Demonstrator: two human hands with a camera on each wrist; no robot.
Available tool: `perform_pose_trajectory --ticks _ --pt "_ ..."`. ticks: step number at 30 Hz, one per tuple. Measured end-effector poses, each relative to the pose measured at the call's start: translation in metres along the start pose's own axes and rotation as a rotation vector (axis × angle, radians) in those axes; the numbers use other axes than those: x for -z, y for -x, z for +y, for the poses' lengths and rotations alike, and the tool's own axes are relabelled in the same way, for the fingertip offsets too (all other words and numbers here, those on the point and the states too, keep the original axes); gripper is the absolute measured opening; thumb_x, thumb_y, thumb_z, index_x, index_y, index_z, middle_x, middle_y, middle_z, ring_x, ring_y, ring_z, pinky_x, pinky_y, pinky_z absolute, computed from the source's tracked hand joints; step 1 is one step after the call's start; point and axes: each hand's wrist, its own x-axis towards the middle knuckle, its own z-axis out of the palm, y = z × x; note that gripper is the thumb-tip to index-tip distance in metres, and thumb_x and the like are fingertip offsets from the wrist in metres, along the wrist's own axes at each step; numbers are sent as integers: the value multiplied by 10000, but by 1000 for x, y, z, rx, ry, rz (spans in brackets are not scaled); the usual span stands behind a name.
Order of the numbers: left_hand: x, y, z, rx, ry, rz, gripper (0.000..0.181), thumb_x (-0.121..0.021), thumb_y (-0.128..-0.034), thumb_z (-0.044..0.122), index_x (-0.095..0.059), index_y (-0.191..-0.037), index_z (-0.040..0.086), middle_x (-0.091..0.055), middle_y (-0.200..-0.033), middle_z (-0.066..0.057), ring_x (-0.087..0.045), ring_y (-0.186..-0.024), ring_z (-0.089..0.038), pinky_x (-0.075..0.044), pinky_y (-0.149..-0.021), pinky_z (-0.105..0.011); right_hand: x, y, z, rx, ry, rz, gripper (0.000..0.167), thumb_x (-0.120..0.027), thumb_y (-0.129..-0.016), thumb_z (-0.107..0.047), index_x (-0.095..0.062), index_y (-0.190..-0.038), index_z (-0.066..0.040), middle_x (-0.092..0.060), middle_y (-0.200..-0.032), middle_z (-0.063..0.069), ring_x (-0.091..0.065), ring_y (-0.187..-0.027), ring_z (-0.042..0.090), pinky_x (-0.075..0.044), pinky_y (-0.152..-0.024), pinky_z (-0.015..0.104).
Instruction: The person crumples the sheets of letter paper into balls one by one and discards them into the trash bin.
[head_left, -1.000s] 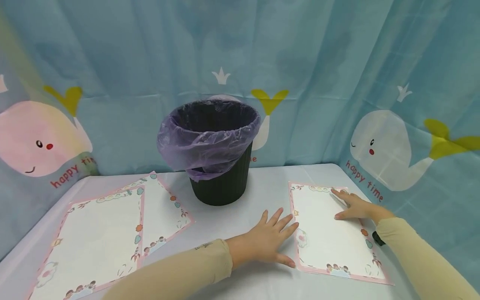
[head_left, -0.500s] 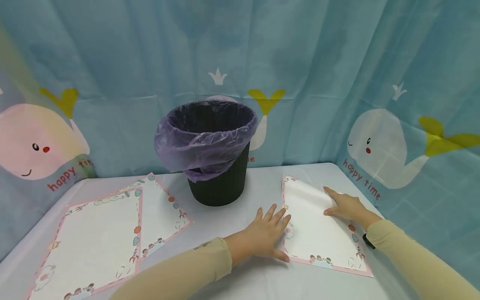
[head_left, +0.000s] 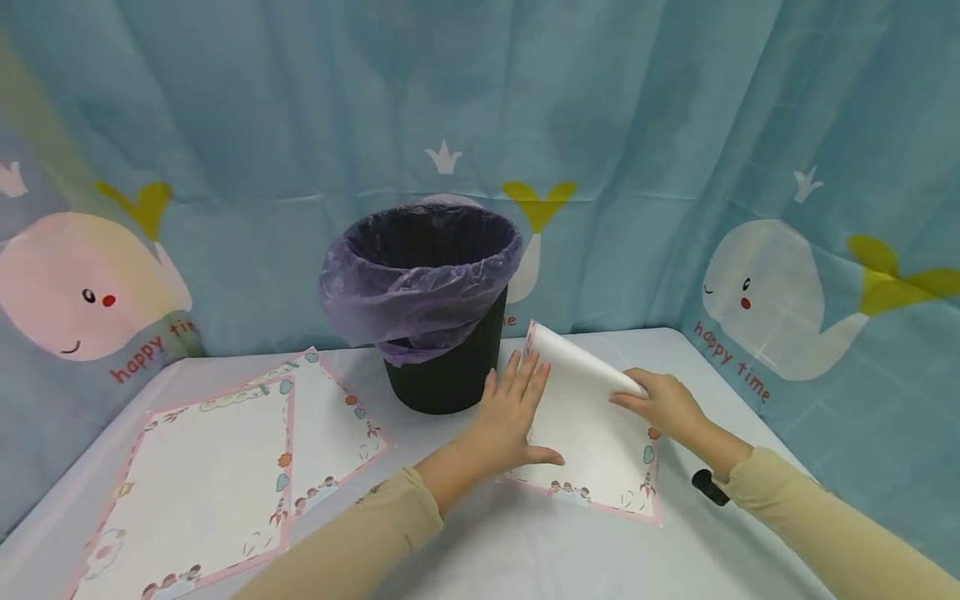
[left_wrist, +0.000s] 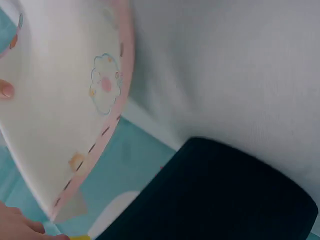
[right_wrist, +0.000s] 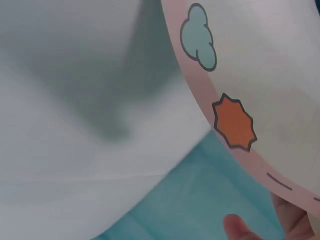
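On the far left, a light-blue fabric curtain (head_left: 360, 117) carries a pale pink whale (head_left: 82, 283) with red lettering (head_left: 153, 346) below it reading "happy time". Before it, on the white cloth-covered table (head_left: 570, 554), lie two overlapping white paper sheets (head_left: 187, 475) with pink borders of small cartoon drawings. Next stands a black ribbed round bin (head_left: 442, 387), its rim draped with a translucent purple plastic bag (head_left: 420, 292); beside it only "me" shows of the red print behind. The left hand (head_left: 504, 421) spreads its straight fingers wide over the left side of a third pink-bordered white paper sheet (head_left: 588, 437), just right of the bin; whether it presses the paper I cannot tell. Dark print on its beige sleeve (head_left: 352, 533) is unreadable. The right hand (head_left: 670, 406) pinches that sheet's right side, its upper part curled over and raised. Farthest right, a white whale (head_left: 772, 292) bears red "happy time" (head_left: 730, 362) too.
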Motion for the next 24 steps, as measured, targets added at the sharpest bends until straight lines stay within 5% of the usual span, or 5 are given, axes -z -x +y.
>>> perform_pose_trajectory --ticks 7,12,18,24 --pt "17 1 -10 -38 -139 116 1277 -689 -691 731 -58 -1546 23 38 -1612 -156 76 -1463 -339 -160 -1104 -626 2 6 -36 136 -77 51 261 -710 -893 -222 -664 -1067 -33 -698 -917 84 -600 -741 183 -497 -605 327" --pt "23 6 -14 -7 -96 150 1304 -727 -664 716 -70 -1544 12 43 -1614 -146 64 -1468 -316 -133 -1106 -633 -8 9 -49 353 -154 125 148 -710 -881 -135 -688 -979 -25 -701 -854 54 -591 -752 157 -510 -583 283" --pt "21 15 -18 -40 147 285 1372 -832 -642 586 32 -1524 -13 -27 -1601 -203 -33 -1468 -335 -245 -1065 -642 -24 2 -64 710 -302 206 231 -668 -913 -238 -692 -883 -11 -695 -818 105 -552 -848 152 -520 -605 267" --pt "17 22 -25 -117 504 466 1117 -860 -735 134 -66 -1508 -8 -245 -1538 -225 -328 -1368 -360 -363 -1048 -513 -36 -8 -83 929 -417 178 358 -555 -966 -316 -661 -937 25 -664 -834 133 -564 -833 176 -499 -642 262"
